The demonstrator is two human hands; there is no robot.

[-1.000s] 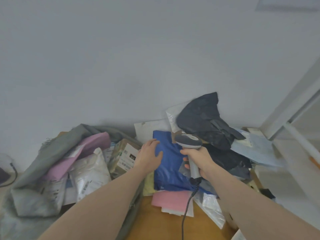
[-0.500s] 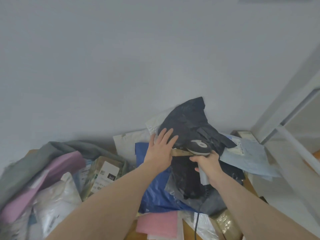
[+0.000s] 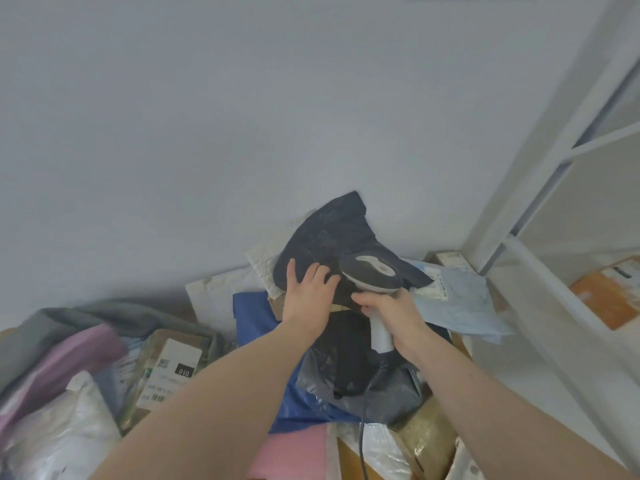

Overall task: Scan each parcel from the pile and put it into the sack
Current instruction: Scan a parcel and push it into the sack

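**Reaching for the black parcel at the top of the pile**

Reaching up the centre of the frame, our left hand (image 3: 311, 292) lies on the lower edge of the black parcel (image 3: 332, 240), fingers spread and slightly bent over the plastic; we cannot tell whether they grip it or only press on it. Just to its right, our right hand (image 3: 389, 311) is wrapped around the pale handle of the scanner (image 3: 372, 271), whose dark head sits over the same black parcel, touching or nearly touching it. The scanner's cable (image 3: 363, 424) hangs down toward the bottom edge of the frame.

The black parcel tops the pile, leaning against the grey wall (image 3: 242, 116) just right of centre. Below our hands lies a grey plastic bag (image 3: 391, 393), and to its left a blue parcel (image 3: 256, 317). A light blue mailer (image 3: 460, 299) spreads out to the right, and a white padded mailer (image 3: 214, 292) shows behind the blue one. At the bottom centre sits a pink envelope (image 3: 294, 455).

In the lower left of the frame the grey sack (image 3: 69, 317) lies open, with a pink parcel (image 3: 69, 358), a white bag (image 3: 59, 431) and a labelled cardboard box (image 3: 169, 372) in or at its mouth. A white shelf frame (image 3: 540, 168) stands at the right, with an orange box (image 3: 609, 292) behind it.
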